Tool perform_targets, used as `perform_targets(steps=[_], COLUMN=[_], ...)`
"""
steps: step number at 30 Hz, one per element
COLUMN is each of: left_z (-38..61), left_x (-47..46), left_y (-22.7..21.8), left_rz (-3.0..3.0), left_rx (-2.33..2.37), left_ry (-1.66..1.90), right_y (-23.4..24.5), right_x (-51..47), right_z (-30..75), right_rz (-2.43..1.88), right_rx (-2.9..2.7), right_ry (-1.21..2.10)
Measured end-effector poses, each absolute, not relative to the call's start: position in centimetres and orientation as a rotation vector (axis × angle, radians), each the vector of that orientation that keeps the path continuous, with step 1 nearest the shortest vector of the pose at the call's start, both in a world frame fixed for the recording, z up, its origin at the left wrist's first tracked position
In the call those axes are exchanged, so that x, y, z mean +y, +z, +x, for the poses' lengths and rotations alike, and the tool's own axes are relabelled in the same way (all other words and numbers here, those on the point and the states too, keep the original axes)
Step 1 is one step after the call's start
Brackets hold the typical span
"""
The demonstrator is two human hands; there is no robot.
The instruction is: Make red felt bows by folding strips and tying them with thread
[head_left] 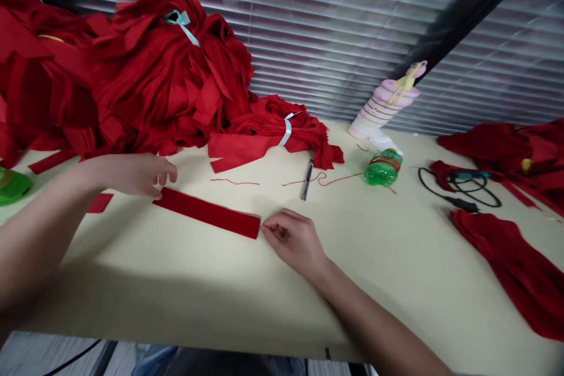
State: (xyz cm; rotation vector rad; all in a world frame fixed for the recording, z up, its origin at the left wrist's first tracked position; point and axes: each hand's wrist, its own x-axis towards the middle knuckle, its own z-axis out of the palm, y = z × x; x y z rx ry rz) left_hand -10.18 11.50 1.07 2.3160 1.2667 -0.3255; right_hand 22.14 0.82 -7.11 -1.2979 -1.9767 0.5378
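A flat red fabric strip (pixel 207 212) lies on the cream table (pixel 220 288), slanting from upper left to lower right. My left hand (pixel 136 173) rests at the strip's left end, fingers curled and pinching its corner. At the right end, my right hand (pixel 293 238) has its fingers pressed together in a pinch on that corner.
A big heap of red fabric (pixel 132 70) fills the back left, with a tied bundle (pixel 273 129) beside it. A black pen (pixel 306 179), a green bottle (pixel 382 167), a thread cone (pixel 383 106), a black cable (pixel 462 188) and more red pieces (pixel 515 270) lie right.
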Motion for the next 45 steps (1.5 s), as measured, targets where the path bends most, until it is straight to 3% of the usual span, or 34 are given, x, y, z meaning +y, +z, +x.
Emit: perform_targets(steps=[7,17,26,31,36,45], left_z=[-8.2,-7.1,-4.5,-5.3,-6.1,-6.9], left_x=[11.8,10.2,7.5,7.5,7.4,7.1], left_y=[0.5,3.8,3.1,4.2,5.5,6.7], left_rz=[2.265,2.116,2.023,2.0,1.982,2.141], left_rx=[1.284,0.915,0.766,0.793,0.765,0.932], left_ry=[-0.597,-0.21,0.124,0.138,0.195,0.089], right_y=[-7.4,-5.8,-2.7,-2.3,-1.4,-2.0], right_x=[1.5,1.3,1.2,1.4,1.6,1.9], right_z=[22.1,20.8,14.1,13.8,15.4,19.0], right_rz=[-1.335,-1.27,-1.294,-1.231,-1.139,-1.055], right_rx=[-1.868,-1.805,-2.021,-1.995,-1.878,-1.478], right_ry=[0.55,0.426,0.614,0.536,0.788,0.941])
